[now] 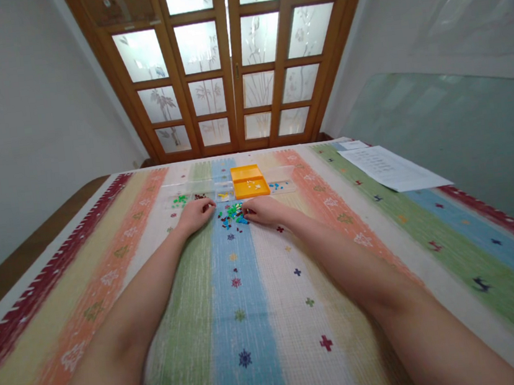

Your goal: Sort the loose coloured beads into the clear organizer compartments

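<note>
Your bare left forearm (152, 299) and bare right forearm (363, 260) reach up from the lower corners of the frame over a striped multicoloured tablecloth (237, 301). Left hand (197, 216), near centre frame: thumb and fingertips drawn close; can't tell if you pinch anything. Right hand (263, 211), just right of centre: fingers curled at the right edge of a loose pile of tiny green, blue and dark brown pieces (232, 213); tips partly hidden, can't tell if you grip one. Pile sits mid-frame between your hands. Just above it, open orange plastic box (246, 172) with small white pieces (252, 185). Left of box, clear plastic tray with green pieces (179, 200), dark brown pieces (200, 196) and yellow pieces (223, 195); right of box, blue pieces (277, 186). White paper sheet (389, 168), right side.
</note>
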Action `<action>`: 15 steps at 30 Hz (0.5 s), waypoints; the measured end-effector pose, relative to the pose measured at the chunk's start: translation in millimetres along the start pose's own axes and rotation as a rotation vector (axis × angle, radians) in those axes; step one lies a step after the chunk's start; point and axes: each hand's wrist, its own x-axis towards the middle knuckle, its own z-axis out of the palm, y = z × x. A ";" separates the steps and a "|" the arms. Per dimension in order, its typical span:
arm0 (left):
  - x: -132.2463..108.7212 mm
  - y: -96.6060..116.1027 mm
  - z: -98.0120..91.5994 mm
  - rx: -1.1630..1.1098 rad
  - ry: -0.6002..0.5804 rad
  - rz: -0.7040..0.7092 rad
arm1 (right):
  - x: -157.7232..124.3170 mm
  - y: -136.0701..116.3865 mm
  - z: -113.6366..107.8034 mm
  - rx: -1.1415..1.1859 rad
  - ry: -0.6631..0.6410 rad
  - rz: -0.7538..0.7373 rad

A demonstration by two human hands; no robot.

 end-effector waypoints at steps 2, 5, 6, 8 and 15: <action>0.1 10.7 3.8 0.002 -0.068 0.091 | 0.7 -1.3 3.4 -0.038 0.023 0.000; 0.5 20.0 5.0 -0.002 -0.103 0.157 | 1.3 -2.1 7.2 -0.071 0.036 -0.010; 0.5 21.0 4.4 -0.005 -0.110 0.173 | 1.3 -2.0 7.8 -0.080 0.039 -0.009; 0.0 20.7 2.0 -0.010 -0.117 0.191 | 0.8 -1.3 8.3 -0.100 0.046 0.004; -2.9 16.1 -3.6 0.027 -0.153 0.181 | -1.6 5.7 7.8 -0.154 0.108 0.045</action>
